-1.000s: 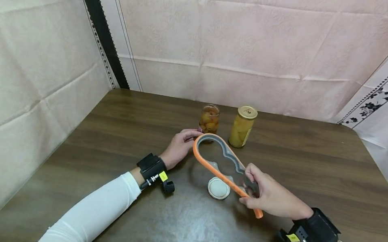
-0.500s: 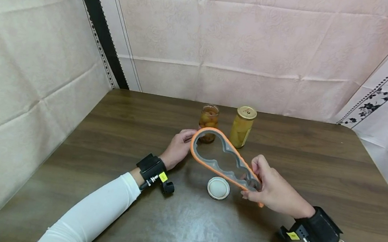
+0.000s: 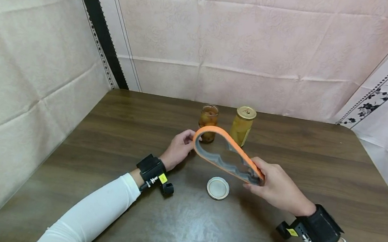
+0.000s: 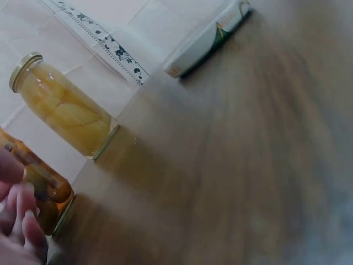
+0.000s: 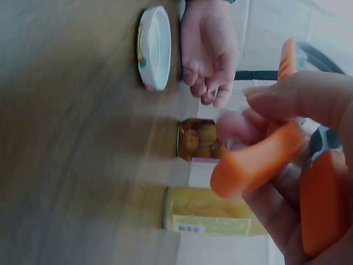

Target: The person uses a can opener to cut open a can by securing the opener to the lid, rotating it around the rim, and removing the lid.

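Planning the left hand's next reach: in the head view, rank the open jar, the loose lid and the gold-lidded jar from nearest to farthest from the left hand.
From the left hand:
1. Open jar, just beyond its fingertips, toward the wall.
2. Loose lid, flat on the table, to its right and nearer the person.
3. Gold-lidded jar, right of the open jar.

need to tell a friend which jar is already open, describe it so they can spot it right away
On the dark wooden table, look toward the far edge by the pink backdrop, where two jars stand side by side. The open jar is the shorter one, next to the left hand, filled with round orange-brown fruit. Unlike the taller yellow jar with its gold lid, it has no lid on.
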Motion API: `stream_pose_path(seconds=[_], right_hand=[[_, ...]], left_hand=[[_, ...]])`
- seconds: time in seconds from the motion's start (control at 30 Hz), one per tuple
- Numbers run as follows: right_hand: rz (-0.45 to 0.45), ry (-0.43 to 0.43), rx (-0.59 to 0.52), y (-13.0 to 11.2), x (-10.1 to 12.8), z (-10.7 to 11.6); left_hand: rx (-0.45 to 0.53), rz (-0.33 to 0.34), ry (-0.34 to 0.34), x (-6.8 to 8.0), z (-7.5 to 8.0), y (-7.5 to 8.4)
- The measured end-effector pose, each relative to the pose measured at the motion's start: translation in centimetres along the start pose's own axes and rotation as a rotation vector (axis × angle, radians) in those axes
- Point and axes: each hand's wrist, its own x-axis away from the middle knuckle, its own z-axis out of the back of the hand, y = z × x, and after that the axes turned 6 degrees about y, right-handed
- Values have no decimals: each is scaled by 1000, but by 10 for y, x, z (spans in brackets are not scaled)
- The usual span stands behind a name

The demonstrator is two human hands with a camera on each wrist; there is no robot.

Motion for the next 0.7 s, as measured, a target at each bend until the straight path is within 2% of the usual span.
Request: stream_pose_path(seconds=[0.27,0.4,0.57,0.7], right_hand=[[134,121,195,4,-2,1],[179,125,283,5,-3,3],[246,138,374,3,-7,5],[294,167,451,2,-12,6]], left_hand=[[-7,13,-142,1,1,1],[14,26,-200,1,-1,2],[25,49,-230,0,-4,3],[34,41,-249,-2,-8,3]])
